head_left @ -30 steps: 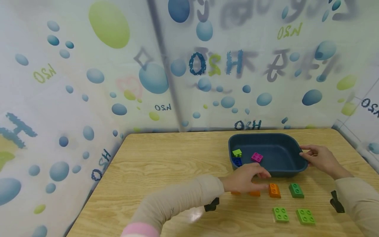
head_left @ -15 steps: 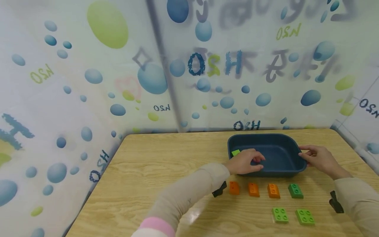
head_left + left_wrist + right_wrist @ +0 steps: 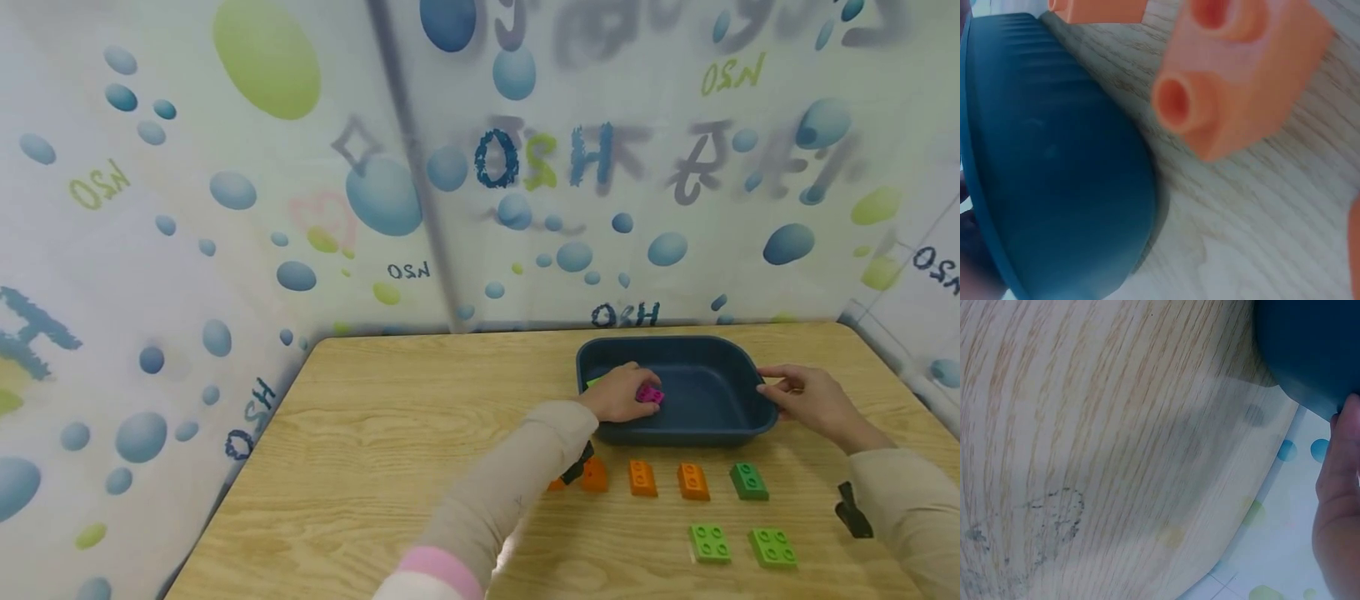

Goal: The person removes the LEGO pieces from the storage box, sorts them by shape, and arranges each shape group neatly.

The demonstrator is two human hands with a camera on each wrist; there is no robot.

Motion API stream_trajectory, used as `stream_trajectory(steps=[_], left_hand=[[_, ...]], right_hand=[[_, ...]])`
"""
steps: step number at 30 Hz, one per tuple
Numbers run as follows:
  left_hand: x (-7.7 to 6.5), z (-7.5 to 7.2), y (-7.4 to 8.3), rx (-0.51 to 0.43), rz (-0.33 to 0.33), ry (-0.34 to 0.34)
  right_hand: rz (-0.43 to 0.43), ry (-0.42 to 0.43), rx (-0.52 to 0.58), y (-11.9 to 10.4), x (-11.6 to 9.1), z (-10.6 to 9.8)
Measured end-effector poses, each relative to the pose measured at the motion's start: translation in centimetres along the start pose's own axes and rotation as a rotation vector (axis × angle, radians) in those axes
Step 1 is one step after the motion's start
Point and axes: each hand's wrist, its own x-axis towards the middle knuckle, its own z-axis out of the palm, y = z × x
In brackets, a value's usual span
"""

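My left hand (image 3: 618,395) reaches into the dark blue plastic tub (image 3: 697,435) and pinches a magenta toy building brick (image 3: 649,394) between thumb and fingers, low over the tub's floor. Behind that hand a bit of a lime brick (image 3: 593,382) shows; the rest of the tub's left end is hidden. With thumb and fingers my right hand (image 3: 813,403) grips the tub's right rim. The right wrist view has this hand (image 3: 1340,487) at its right edge, against the tub wall (image 3: 1310,350). In the left wrist view the tub's outside (image 3: 1060,169) fills the left.
In front of the tub, a row of orange bricks (image 3: 642,477) ends in a dark green brick (image 3: 750,482). Two light green bricks (image 3: 709,543) lie nearer me. An orange brick (image 3: 1241,75) looms close in the left wrist view. A patterned curtain (image 3: 525,275) hangs behind the wooden table (image 3: 405,417).
My left hand has moved from above the orange bricks up into the tub and closed its fingers on the magenta brick. The right hand keeps its grip on the rim.
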Motion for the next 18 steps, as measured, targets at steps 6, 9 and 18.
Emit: stream_trajectory(steps=[6,9,18], left_hand=[[0.7,0.8,0.1,-0.003,-0.040,0.005],[0.8,1.0,0.1,-0.009,-0.043,0.019],[1.1,1.3,-0.1,0.008,-0.041,0.000]], right_hand=[[0.002,0.009,-0.008,0.0,-0.1,0.0],[-0.002,0.010,-0.003,-0.1,-0.2,0.0],[-0.002,0.015,-0.009,-0.2,-0.1,0.0]])
